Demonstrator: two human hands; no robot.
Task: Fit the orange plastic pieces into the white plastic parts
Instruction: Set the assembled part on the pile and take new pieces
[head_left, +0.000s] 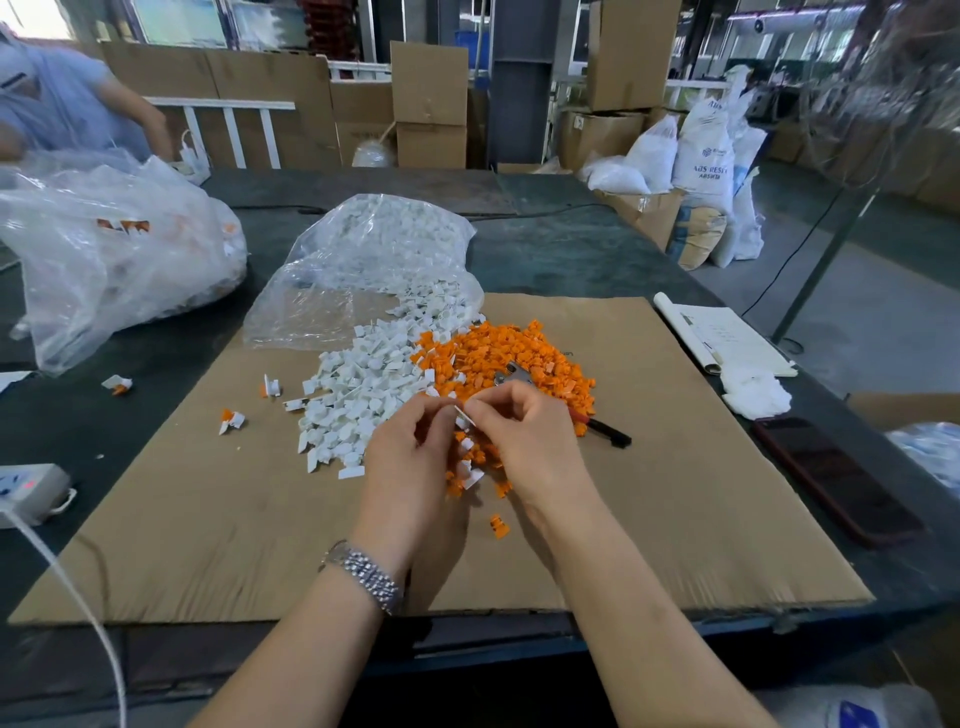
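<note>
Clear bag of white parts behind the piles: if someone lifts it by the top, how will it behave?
The clear bag looks thin and crumpled, so probably floppy. Its mouth lies open toward the white parts spilled on the cardboard, so more would likely pour out.

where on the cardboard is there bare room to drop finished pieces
Bare patches: the cardboard's right half, between the orange pile and the phone; and its near left corner, below the white pile. The centre is crowded: both piles, both hands and pliers.
</note>
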